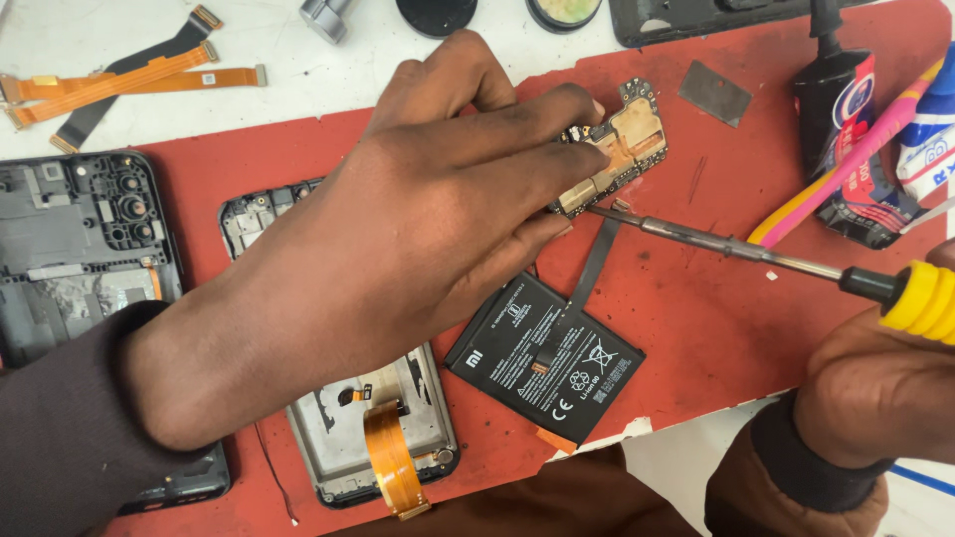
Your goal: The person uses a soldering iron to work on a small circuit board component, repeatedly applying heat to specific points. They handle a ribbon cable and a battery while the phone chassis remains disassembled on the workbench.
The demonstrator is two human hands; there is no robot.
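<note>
My left hand (428, 209) reaches across a red work mat (716, 328) and pinches a small phone circuit board (632, 139) with gold shields between its fingertips. My right hand (875, 388) at the lower right grips a screwdriver (756, 254) with a yellow handle; its thin metal tip touches the lower edge of the board. Just below the board lies a black flat phone battery (542, 358) with a black ribbon strip. An opened phone frame (373, 428) with an orange flex cable lies under my left forearm.
A second dark phone shell (80, 239) lies at the left. Orange and black flex cables (119, 80) rest on the white table at top left. A black glue tube (846, 129), a pink-and-yellow toothbrush (846, 149) and a small grey metal plate (714, 92) sit at the upper right.
</note>
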